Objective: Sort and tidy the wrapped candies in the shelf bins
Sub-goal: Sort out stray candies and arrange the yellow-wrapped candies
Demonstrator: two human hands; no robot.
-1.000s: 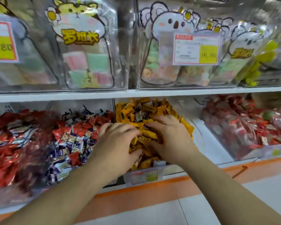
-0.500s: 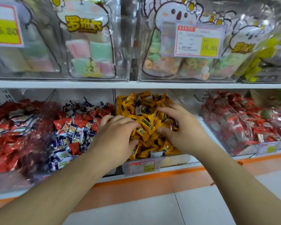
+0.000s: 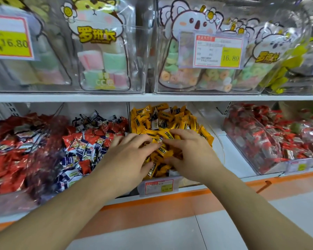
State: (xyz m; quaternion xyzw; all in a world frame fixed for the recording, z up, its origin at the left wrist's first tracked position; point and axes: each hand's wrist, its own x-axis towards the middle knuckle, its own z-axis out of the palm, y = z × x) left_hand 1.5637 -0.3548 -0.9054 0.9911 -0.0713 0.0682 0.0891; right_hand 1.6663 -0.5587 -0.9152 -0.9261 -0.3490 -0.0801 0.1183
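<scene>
A heap of yellow wrapped candies [image 3: 172,121] fills the clear middle bin [image 3: 221,150] on the lower shelf. My left hand [image 3: 130,159] lies flat on the front left of the heap, fingers spread and pointing right. On the front right my right hand [image 3: 193,156] rests with fingers pointing left, its fingertips nearly meeting the left ones. Several yellow candies are bunched between the two hands and under the palms. Neither hand visibly closes round one candy. A few dark wrappers [image 3: 154,121] show among the yellow ones near the back.
Left of the yellow bin is a pile of red, white and navy candies [image 3: 83,147]; further left are red ones [image 3: 5,159]. A clear bin of red candies [image 3: 260,141] stands to the right. Bagged marshmallows [image 3: 101,51] fill the shelf above. A price tag [image 3: 159,185] fronts the middle bin.
My right hand has drawn back from the rear of the yellow heap toward my left hand, raking candies forward. The left hand has stayed on the front left of the heap.
</scene>
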